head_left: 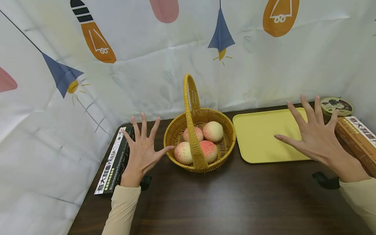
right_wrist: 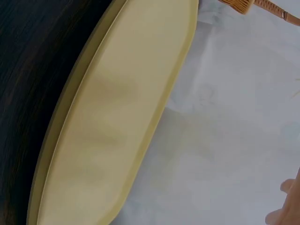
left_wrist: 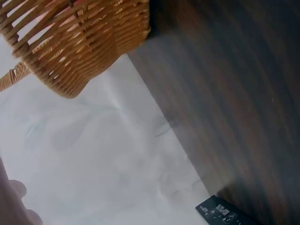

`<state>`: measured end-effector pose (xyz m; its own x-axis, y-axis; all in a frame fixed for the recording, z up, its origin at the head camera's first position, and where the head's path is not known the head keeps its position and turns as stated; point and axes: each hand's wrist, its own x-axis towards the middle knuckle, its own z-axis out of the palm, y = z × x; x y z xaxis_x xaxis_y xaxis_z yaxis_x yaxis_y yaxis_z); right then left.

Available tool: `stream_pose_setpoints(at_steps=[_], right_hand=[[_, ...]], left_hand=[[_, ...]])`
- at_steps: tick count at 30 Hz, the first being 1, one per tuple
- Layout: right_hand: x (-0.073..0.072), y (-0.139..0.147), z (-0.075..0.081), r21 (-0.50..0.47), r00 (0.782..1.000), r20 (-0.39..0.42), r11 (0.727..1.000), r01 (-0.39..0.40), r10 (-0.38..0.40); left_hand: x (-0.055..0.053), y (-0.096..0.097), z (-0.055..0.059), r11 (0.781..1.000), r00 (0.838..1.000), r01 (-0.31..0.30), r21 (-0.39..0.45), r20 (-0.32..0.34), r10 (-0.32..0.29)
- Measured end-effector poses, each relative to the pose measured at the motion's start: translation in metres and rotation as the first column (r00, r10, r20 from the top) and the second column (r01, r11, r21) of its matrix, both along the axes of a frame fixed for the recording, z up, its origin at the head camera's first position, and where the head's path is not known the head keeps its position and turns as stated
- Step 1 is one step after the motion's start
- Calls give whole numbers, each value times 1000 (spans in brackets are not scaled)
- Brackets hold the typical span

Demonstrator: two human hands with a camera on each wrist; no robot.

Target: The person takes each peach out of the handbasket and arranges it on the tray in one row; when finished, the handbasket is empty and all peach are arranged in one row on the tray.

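Observation:
My left hand (head_left: 143,151) is spread wide with straight fingers and holds nothing; in the head view its thumb tip overlaps the near left rim of a wicker basket (head_left: 227,153). Inside that basket, under its tall arched handle (head_left: 188,98), lie several pink-and-cream peaches (head_left: 213,132). My right hand (head_left: 315,137), also empty with fingers fanned out, overlaps the right part of a yellow tray (head_left: 264,137). The left wrist view shows the basket's woven side (left_wrist: 93,47); the right wrist view shows the tray (right_wrist: 117,103) and a few fingertips (right_wrist: 276,215).
A black pasta box (head_left: 118,163) lies at the table's left edge, partly behind the left hand. At the right are a brown pasta box (head_left: 356,140) and a round tin (head_left: 336,106). A patterned white cloth (head_left: 164,71) hangs behind the dark wooden table (head_left: 211,202).

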<state>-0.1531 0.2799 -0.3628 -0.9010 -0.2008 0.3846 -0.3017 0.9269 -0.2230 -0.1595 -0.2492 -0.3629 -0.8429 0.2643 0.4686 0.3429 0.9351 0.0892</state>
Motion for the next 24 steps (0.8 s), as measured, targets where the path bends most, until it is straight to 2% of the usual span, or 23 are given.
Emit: stream_pose_setpoints(at_steps=[4, 7, 9, 12, 14, 15, 16, 17, 19, 22, 24], right_hand=[[0, -4, 1, -22, 999, -11, 999, -31, 31], [0, -13, 2, -35, 997, -31, 997, -69, 68], [0, -22, 4, -47, 993, -53, 993, -108, 106], [-1, -43, 9, -89, 970, -126, 972, -219, 207], [-2, -60, 13, -112, 937, -192, 942, -315, 291], [-3, -69, 15, -117, 917, -223, 924, -363, 332], [-4, -78, 18, -118, 893, -253, 904, -411, 373], [-5, -87, 21, -119, 870, -274, 883, -454, 411], [-7, -103, 27, -117, 827, -288, 839, -531, 483], [-11, -124, 37, -122, 768, -248, 768, -629, 590], [-15, -136, 42, -145, 735, -189, 722, -677, 651]], left_hand=[[2, 2, -2, 997, 998, 38, 62, 40, -41], [4, 4, -3, 978, 989, 80, 192, 104, -101], [5, 6, -4, 941, 974, 110, 321, 152, -166], [6, 8, -7, 846, 938, 146, 513, 200, -284], [7, 10, -9, 782, 910, 148, 605, 225, -347], [6, 11, -10, 758, 898, 145, 636, 237, -371], [6, 11, -11, 744, 888, 136, 654, 253, -385], [6, 12, -13, 736, 878, 124, 666, 271, -394], [5, 13, -16, 734, 862, 100, 672, 310, -402], [1, 15, -22, 731, 838, 64, 679, 361, -409], [0, 15, -26, 725, 824, 31, 688, 393, -408]])
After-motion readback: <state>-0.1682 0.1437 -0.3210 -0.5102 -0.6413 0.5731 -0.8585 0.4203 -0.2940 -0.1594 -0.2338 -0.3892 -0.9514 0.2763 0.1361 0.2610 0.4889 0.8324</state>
